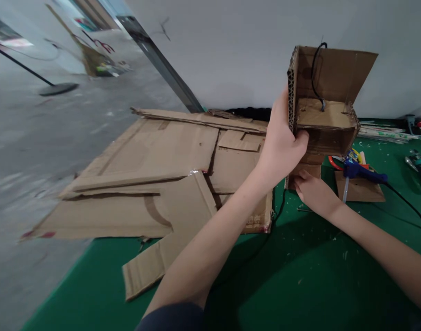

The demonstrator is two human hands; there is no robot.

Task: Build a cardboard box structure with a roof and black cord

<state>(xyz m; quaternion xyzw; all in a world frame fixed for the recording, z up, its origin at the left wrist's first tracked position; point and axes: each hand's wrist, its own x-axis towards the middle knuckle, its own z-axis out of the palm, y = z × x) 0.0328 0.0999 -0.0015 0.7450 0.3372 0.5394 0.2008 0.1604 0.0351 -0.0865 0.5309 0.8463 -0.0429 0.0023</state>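
The cardboard box (329,122), a black wire (314,69) running into it, stood upright near the green bench's (300,276) far edge. The left hand (282,147) clasped its side wall and the right hand (314,193) gripped its base. A blue glue gun (364,172) lay just beside it, with flat cardboard sheets (155,174) to the left.

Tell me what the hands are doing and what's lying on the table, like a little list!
left hand: grips the side wall of the cardboard model
right hand: touches the model's foot; grip unclear
cardboard model: held upright, top flap open
black wire: runs down into the model's top
glue gun: blue, lying on a small cardboard piece, right of the model
cardboard sheets: flat, piled left of the model
table: green, with white crumbs
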